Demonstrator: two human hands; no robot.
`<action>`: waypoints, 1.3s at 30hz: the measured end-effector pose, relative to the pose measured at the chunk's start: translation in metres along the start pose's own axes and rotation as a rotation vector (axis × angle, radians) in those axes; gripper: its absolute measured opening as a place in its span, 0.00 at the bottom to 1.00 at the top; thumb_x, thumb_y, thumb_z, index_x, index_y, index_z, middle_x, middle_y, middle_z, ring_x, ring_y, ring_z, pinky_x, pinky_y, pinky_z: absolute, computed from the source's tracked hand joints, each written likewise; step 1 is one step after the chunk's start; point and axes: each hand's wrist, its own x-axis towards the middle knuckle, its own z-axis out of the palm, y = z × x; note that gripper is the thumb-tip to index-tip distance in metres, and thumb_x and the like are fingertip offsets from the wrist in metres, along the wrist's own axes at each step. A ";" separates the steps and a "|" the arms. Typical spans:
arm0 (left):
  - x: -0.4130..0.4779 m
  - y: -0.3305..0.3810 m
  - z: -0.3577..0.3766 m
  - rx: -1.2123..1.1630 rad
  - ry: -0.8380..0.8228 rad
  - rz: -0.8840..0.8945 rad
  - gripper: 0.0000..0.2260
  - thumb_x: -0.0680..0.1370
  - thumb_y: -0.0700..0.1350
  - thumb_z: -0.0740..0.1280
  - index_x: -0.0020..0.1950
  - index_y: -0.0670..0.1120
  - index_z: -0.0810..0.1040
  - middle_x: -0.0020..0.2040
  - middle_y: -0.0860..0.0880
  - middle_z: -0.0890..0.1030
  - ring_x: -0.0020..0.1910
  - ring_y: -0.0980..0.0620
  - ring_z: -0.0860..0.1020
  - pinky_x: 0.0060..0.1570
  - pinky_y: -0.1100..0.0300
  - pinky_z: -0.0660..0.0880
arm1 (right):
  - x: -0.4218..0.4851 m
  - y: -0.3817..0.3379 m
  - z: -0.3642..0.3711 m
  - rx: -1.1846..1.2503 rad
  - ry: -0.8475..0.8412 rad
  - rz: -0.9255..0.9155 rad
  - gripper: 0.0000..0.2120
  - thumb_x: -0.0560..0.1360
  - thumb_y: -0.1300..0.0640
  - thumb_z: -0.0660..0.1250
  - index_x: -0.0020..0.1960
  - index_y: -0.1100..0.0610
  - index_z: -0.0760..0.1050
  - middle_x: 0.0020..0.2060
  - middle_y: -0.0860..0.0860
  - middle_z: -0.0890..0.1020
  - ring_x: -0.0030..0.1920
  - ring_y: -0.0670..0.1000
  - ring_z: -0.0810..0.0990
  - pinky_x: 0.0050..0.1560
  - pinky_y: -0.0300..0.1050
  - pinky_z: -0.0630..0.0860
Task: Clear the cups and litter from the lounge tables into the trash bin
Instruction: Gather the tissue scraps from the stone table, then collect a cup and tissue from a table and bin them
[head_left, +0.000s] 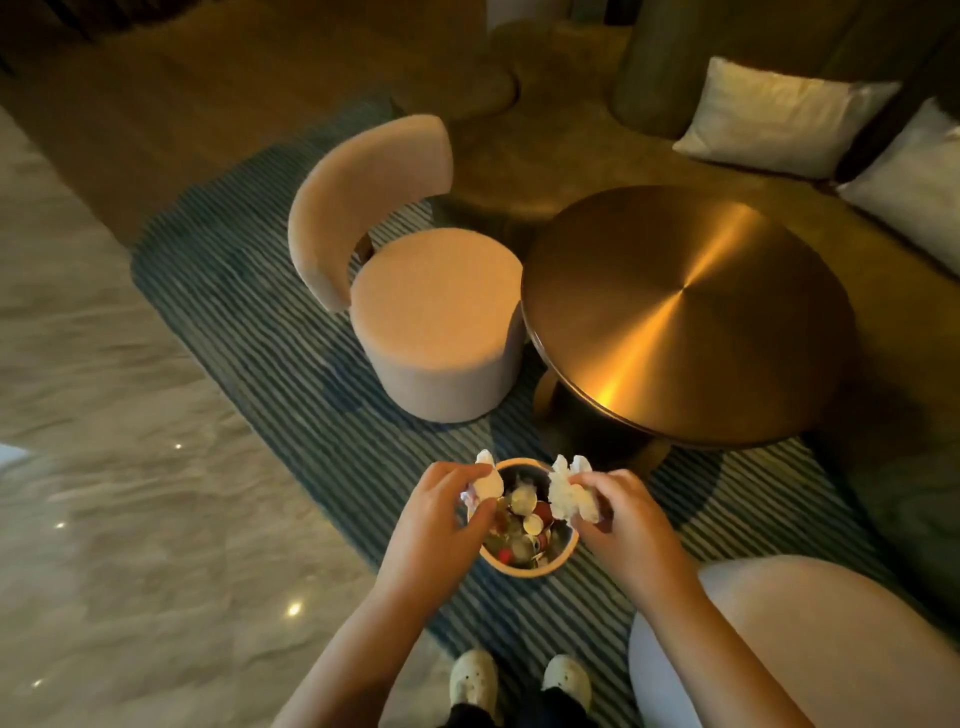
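Both hands over small round tan-rimmed trash bin, left hand and right hand each pinching crumpled white tissue: centre over opening, then let go.

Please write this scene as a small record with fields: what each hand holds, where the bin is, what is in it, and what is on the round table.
left hand: left hand grips a crumpled white tissue over the bin
right hand: right hand grips a larger crumpled white paper wad over the bin
bin: small round tan-rimmed trash bin, on the striped blue rug, below both hands
bin contents: mixed litter, partly red and pale pieces
table: round brushed-brass table, no cups or litter visible on top
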 end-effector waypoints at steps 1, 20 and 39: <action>0.007 -0.013 0.009 0.003 -0.020 -0.023 0.15 0.76 0.51 0.66 0.62 0.59 0.71 0.52 0.63 0.69 0.51 0.69 0.70 0.46 0.79 0.66 | 0.006 0.011 0.010 0.004 -0.032 0.040 0.19 0.72 0.59 0.71 0.61 0.49 0.74 0.51 0.44 0.72 0.50 0.42 0.74 0.46 0.29 0.71; 0.089 -0.164 0.165 -0.003 -0.350 -0.307 0.16 0.78 0.43 0.63 0.66 0.51 0.71 0.65 0.51 0.68 0.55 0.52 0.73 0.53 0.58 0.76 | 0.091 0.158 0.163 0.119 -0.169 0.347 0.21 0.74 0.59 0.68 0.67 0.51 0.72 0.60 0.46 0.75 0.60 0.47 0.74 0.51 0.35 0.70; 0.107 0.030 0.037 0.353 -0.096 0.297 0.24 0.77 0.55 0.62 0.72 0.55 0.62 0.71 0.55 0.64 0.69 0.57 0.61 0.65 0.63 0.55 | 0.055 0.006 -0.033 -0.052 0.119 0.003 0.25 0.78 0.54 0.64 0.73 0.51 0.62 0.71 0.47 0.65 0.71 0.45 0.59 0.68 0.39 0.58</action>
